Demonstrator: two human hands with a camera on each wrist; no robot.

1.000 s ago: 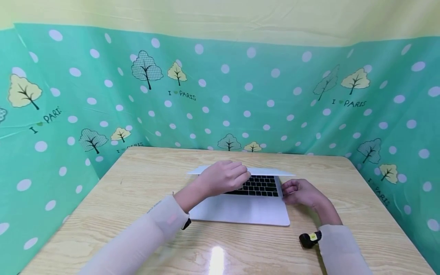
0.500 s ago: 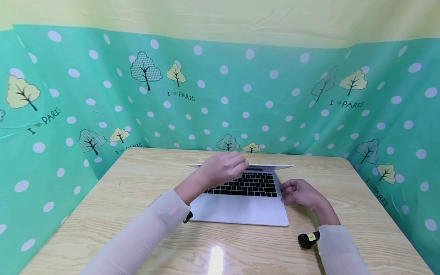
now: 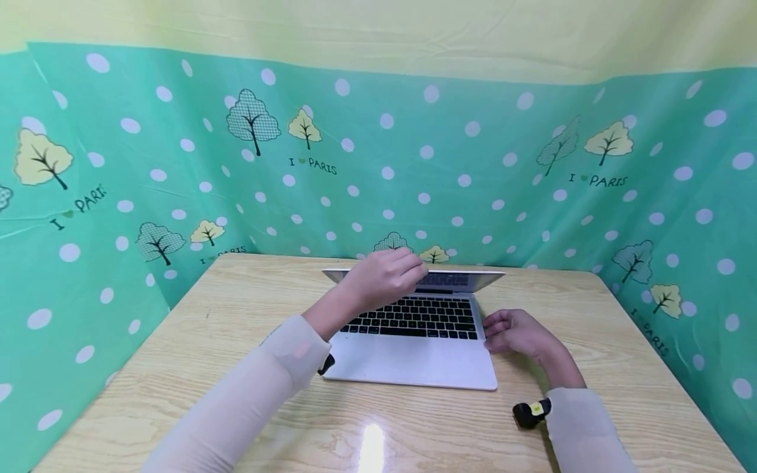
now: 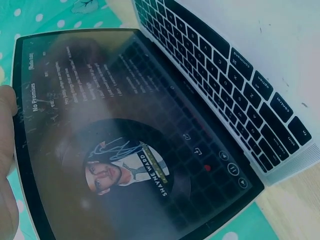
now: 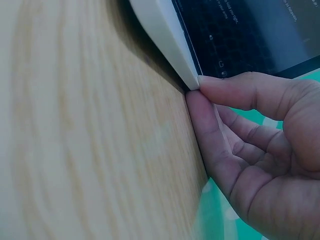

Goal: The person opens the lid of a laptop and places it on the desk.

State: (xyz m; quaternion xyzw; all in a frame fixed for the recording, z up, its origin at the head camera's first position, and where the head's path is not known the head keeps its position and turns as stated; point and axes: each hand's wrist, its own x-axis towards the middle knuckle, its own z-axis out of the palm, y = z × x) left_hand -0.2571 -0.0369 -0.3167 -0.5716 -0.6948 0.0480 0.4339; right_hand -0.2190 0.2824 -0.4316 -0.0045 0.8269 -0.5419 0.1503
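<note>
A silver laptop [image 3: 408,361] lies on the table, its lid partly raised and its black keyboard [image 3: 434,318] uncovered. My left hand [image 3: 384,279] grips the middle of the lid's top edge, fingers curled over it. In the left wrist view the screen [image 4: 60,145] is lit, with lyrics, a round picture and playback buttons. Only part of that hand [image 4: 7,165] shows there, at the lid's edge. My right hand [image 3: 517,335] holds the right side of the base. In the right wrist view its thumb and index finger pinch the base's edge [image 5: 167,42].
The light wood table [image 3: 195,341] surrounds the laptop. A green dotted curtain [image 3: 367,157] with printed trees hangs close behind the table and along its sides. A black wrist camera [image 3: 528,412] sits on the right wrist, just above the tabletop.
The lid has swung up and back with my left hand, which has risen slightly. More of the keyboard and the screen now show. My right hand has stayed at the base's side.
</note>
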